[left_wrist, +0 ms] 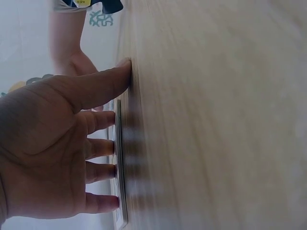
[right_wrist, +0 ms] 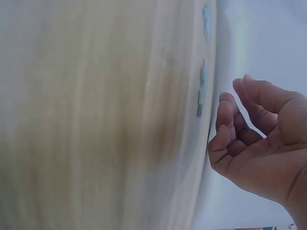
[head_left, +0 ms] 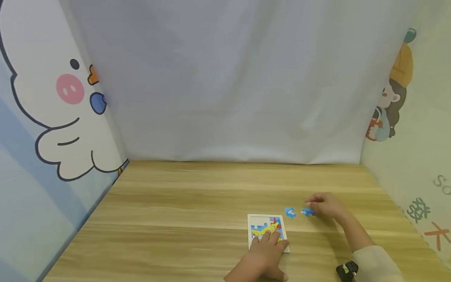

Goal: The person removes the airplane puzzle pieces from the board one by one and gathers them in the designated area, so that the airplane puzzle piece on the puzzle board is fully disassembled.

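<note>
A square jigsaw puzzle tray [head_left: 258,221] with a pale rim lies on the table, partly filled with blue, yellow and red pieces. My left hand [head_left: 265,254] rests on its near part, fingers extended and hiding some of the picture. In the left wrist view, those fingertips touch the tray's [left_wrist: 123,182] top. To the right lie two loose blue puzzle pieces, one nearer the tray [head_left: 290,212] and one farther right [head_left: 308,212]. My right hand [head_left: 325,205] hovers beside the farther piece. The right wrist view shows its fingers loosely bent, thumb near forefinger, with nothing between them.
The wood-grain table [head_left: 176,219] reaches back to a pale hanging sheet [head_left: 225,86]. Printed panels stand at the left [head_left: 53,98] and right [head_left: 415,156]. A small black device [head_left: 347,271] sits by the right sleeve [head_left: 375,264].
</note>
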Motion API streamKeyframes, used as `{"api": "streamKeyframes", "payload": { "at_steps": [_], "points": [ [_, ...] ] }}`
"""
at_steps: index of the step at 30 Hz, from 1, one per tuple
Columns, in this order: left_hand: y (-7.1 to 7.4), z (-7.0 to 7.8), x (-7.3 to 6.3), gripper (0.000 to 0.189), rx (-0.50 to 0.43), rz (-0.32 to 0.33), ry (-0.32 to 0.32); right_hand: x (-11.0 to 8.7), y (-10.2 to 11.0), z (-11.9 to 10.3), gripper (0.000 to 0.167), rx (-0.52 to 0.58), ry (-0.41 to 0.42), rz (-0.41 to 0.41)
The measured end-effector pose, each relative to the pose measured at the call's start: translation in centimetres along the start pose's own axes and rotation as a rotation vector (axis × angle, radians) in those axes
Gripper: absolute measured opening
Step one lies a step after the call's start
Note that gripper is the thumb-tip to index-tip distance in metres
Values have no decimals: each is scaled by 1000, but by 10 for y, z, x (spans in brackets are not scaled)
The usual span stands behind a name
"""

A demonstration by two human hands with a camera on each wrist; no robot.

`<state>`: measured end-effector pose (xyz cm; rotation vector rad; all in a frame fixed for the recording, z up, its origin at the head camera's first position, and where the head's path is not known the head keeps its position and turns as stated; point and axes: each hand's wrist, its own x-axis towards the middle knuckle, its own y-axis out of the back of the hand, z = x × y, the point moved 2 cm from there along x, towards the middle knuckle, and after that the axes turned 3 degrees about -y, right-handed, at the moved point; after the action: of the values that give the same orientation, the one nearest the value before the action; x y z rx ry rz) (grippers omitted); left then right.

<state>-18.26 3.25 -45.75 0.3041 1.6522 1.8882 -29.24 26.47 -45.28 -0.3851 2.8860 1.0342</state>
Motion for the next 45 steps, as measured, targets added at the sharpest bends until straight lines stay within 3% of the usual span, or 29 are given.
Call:
{"api": "streamKeyframes", "payload": {
  "at_steps": [8, 19, 25, 34, 41, 45],
  "points": [
    [2, -1, -2, 82, -3, -3, 9, -5, -9, -21, 27, 62, 105, -10],
    [2, 6, 0, 83, -6, -21, 5, -17, -17, -24, 32, 115, 97, -12],
    [3, 7, 2, 82, -15, -27, 9, -19, -22, -29, 31, 143, 135, 6],
    [-2, 3, 4, 82, -6, -34, 5, -19, -49, -33, 30, 160, 111, 17],
    [-2, 3, 3, 82, 0, -29, -3, -20, -64, -41, 25, 127, 181, 41],
    [-1, 3, 3, 82, 14, -18, -8, -16, -70, -41, 27, 99, 172, 18]
  ]
}}
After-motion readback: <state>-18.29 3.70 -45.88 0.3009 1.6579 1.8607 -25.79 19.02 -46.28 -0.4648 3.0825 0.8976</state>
